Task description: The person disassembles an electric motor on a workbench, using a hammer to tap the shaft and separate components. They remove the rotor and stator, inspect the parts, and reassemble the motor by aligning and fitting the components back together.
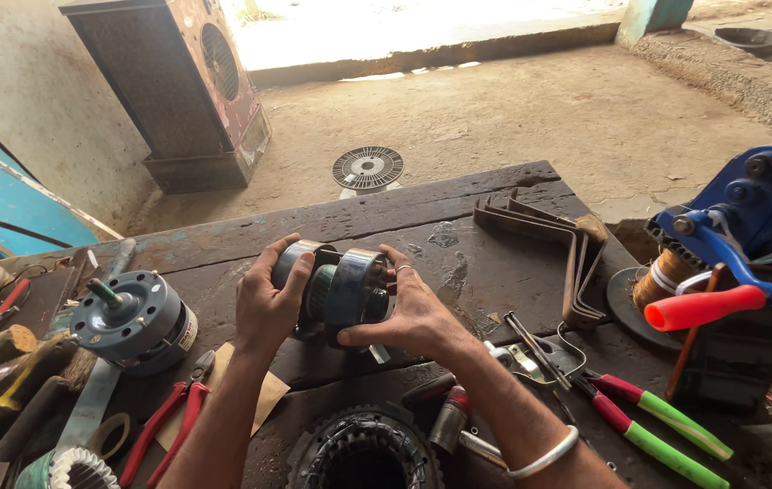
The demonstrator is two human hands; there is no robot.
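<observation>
**Kid:** What are the two hands holding?

**Helper:** A small round motor part (341, 288). It looks like a rotor with two shiny metal rings, and the middle of it is dark with a bit of green. It lies on its side, lifted a little over the wooden bench (458, 263), close to the middle.

**Kid:** How do the hands hold it?

**Helper:** The left hand (268, 303) wraps around the left ring, with the fingers over the top. The right hand (413, 312) grips the right ring, thumb low and fingers curled over the end. Both hands are tight on it. There is a ring on one right finger and a silver bangle (544, 455) on that wrist.

**Kid:** What is the bench like?

**Helper:** Dark, old and stained. A grey motor with a shaft sticking up (133, 321) sits to the left. Red pliers (169, 421) lie near the left arm. Pliers with green handles (653, 426) lie on the right. A round stator with copper wire (363, 453) is at the near edge, and bent metal strips (549, 244) sit farther back.

**Kid:** And the room?

**Helper:** A dusty bare floor, an empty wire spool (367, 168) on it, an old air cooler (182, 86) by the wall, and bright sun outside
</observation>
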